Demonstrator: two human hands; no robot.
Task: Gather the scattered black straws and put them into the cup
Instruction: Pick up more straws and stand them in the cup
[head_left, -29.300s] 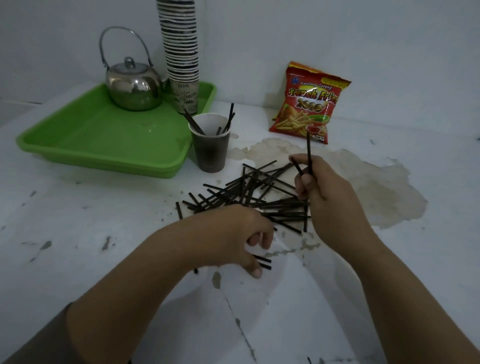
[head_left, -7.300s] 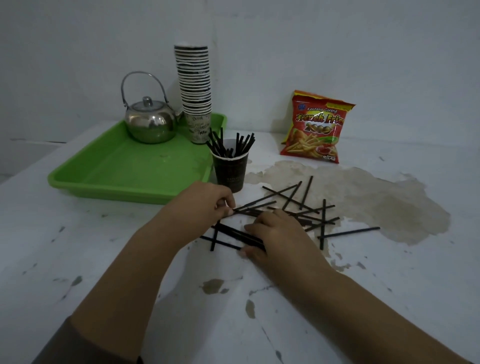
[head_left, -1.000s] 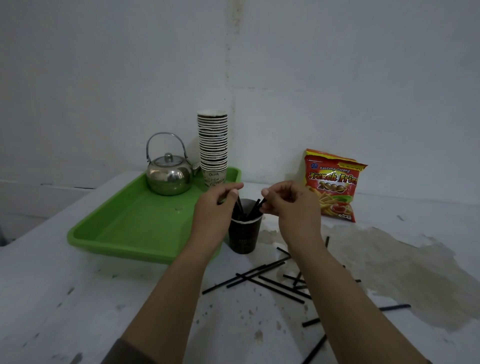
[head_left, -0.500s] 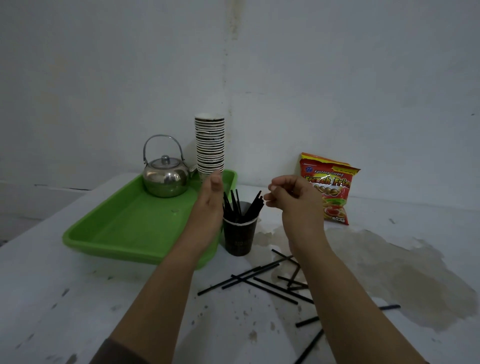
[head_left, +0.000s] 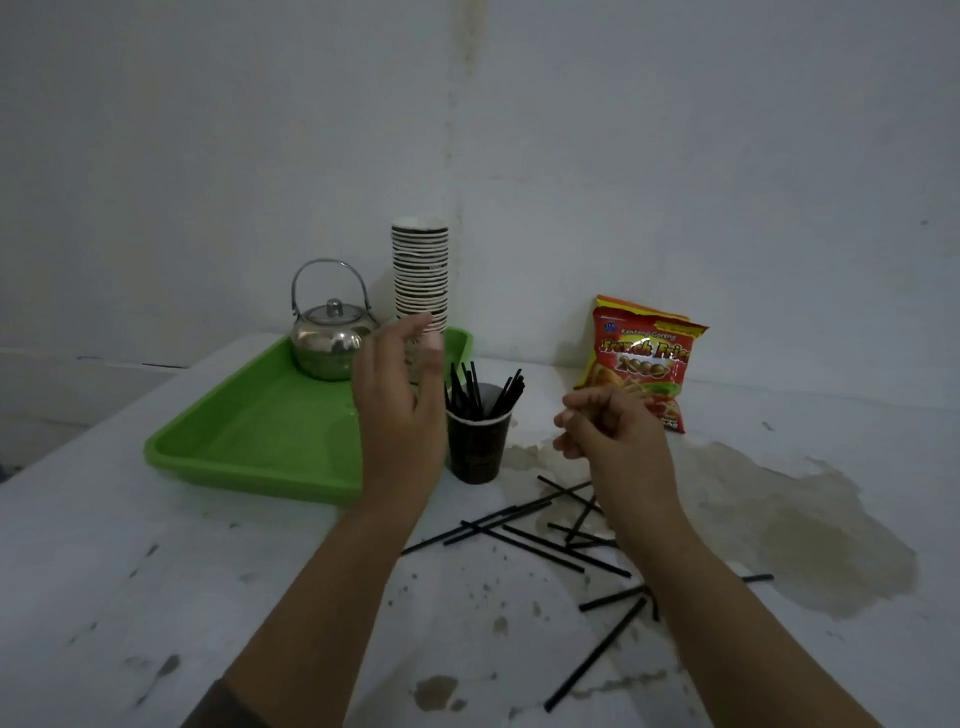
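Note:
A dark paper cup (head_left: 478, 447) stands on the white table with several black straws (head_left: 470, 387) upright in it. More black straws (head_left: 540, 540) lie scattered on the table in front of the cup and to its right. My left hand (head_left: 402, 395) hovers just left of the cup, raised, fingers spread, holding nothing. My right hand (head_left: 605, 431) is raised to the right of the cup with its fingers curled loosely; nothing shows in it.
A green tray (head_left: 249, 441) at the back left carries a metal kettle (head_left: 332, 338) and a tall stack of paper cups (head_left: 420, 275). A red snack bag (head_left: 644, 358) leans on the wall. The table (head_left: 130, 561) is stained.
Both hands have let go of straws at the cup and drawn apart from its rim. The left has opened; the right has moved right and down.

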